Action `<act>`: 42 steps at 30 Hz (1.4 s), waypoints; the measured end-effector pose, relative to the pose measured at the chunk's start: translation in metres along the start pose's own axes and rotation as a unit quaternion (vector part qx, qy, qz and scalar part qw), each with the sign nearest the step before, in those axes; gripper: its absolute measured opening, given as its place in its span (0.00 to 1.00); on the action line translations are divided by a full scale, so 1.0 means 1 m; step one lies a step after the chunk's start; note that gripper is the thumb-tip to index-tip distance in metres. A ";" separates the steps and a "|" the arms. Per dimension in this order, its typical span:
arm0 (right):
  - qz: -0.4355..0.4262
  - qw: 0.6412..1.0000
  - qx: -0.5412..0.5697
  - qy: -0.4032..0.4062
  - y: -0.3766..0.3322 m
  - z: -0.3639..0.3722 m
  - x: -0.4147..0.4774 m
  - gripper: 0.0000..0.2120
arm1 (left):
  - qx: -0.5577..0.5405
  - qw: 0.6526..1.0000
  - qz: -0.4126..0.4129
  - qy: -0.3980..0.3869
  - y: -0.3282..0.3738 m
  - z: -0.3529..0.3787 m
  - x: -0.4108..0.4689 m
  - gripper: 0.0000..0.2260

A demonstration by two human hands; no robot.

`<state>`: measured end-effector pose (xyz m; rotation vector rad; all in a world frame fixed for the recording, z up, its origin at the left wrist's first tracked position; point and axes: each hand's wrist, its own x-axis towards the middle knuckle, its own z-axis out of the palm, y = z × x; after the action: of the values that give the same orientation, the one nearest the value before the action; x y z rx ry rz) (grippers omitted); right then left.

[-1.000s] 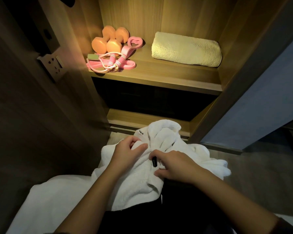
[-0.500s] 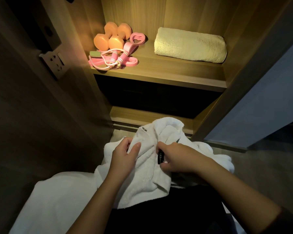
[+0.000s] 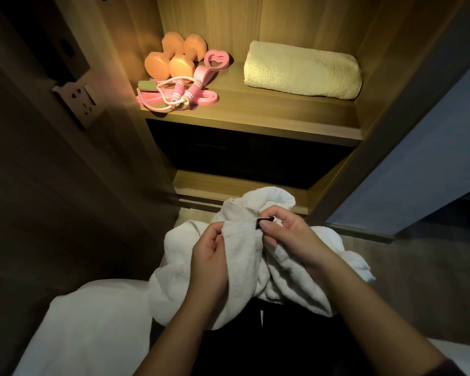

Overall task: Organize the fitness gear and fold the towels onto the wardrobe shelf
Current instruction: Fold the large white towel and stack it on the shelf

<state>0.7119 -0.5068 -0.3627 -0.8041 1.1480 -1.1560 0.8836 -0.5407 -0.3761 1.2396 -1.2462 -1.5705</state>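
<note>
A: Holding the white towel [image 3: 244,270] w/ both hands, am I?

B: Yes. Your left hand [image 3: 209,256] grips a fold on the left, fingers curled round the cloth. Your right hand [image 3: 291,237] pinches the hem by a small black tag [image 3: 263,221], thumb & fingertips tight. The towel's bunched btwn & under both hands, close to you.

A: And the wardrobe?

B: The lower ledge [image 3: 228,185] sits just beyond the towel. Above it is the lit shelf [image 3: 255,118]. Left side has two orange dumbbells [image 3: 174,61] at the back, a pink heart-shaped grip [image 3: 216,59] beside them, and a pink jump rope [image 3: 186,90] coiled in front. On the right side, apart from the gear, lies a rolled cream towel [image 3: 301,70].
</note>
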 end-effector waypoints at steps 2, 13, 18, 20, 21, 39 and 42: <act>0.006 0.990 -0.122 0.064 0.005 0.002 0.006 0.06 | 0.001 1.000 -0.007 0.009 0.000 0.000 0.002 0.11; -0.043 0.969 -0.165 0.179 0.028 0.017 0.015 0.10 | 0.004 0.999 -0.024 0.041 -0.009 0.000 0.001 0.10; -0.051 0.969 -0.147 0.191 0.032 0.017 0.015 0.10 | 0.009 0.999 -0.001 0.039 -0.008 0.003 -0.003 0.12; -0.050 0.970 -0.138 0.194 0.034 0.018 0.015 0.10 | 0.025 0.999 0.012 0.031 -0.008 0.004 -0.004 0.10; -0.051 0.970 -0.138 0.195 0.035 0.018 0.015 0.10 | 0.032 0.999 0.020 0.029 -0.008 0.004 -0.005 0.09; -0.061 0.956 -0.218 0.187 0.035 0.011 -0.007 0.16 | 0.138 0.987 0.054 0.059 -0.019 0.008 0.003 0.09; -0.047 0.952 -0.244 0.177 0.030 -0.004 -0.024 0.15 | 0.138 0.987 0.054 0.055 -0.024 0.006 0.007 0.10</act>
<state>0.7164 -0.4762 -0.3854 -1.0591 1.7532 -1.1371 0.8759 -0.5400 -0.4004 1.3862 -1.4697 -1.2654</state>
